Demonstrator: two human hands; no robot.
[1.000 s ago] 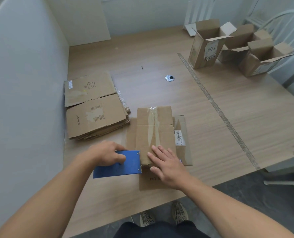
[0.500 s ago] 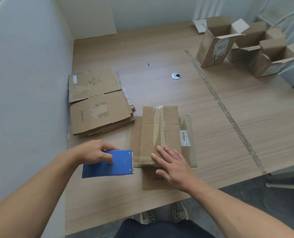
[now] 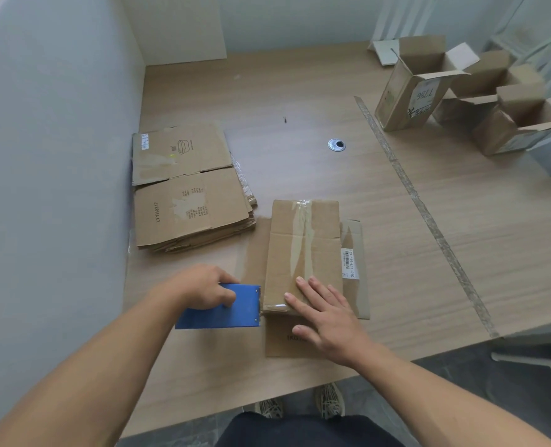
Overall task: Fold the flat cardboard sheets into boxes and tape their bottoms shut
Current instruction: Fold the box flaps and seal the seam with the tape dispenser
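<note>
The left hand (image 3: pixel 203 287) reaches in from the near left, its grip closed round a blue tape dispenser (image 3: pixel 226 312) whose right edge meets the near left corner of the cardboard box (image 3: pixel 303 246). The right hand (image 3: pixel 325 321) lies flat on the near end of that box, grip open, fingers spread and straight and the thumb over the near flap. The box stands bottom-up at the middle near part of the tabletop (image 3: pixel 300 91), with one strip of clear tape along its seam. A barcode label on its right flap reads roughly "159-159-L11-01D", and letters on the near flap are partly hidden by the hand. To its left, against the wall, lies one stack of flat cardboard sheets (image 3: pixel 187 201). The top near sheet is printed "LYYH0217", and the number of sheets cannot be counted. Three open folded boxes (image 3: pixel 519 124) stand at the far right, the leftmost marked "7786".
</note>
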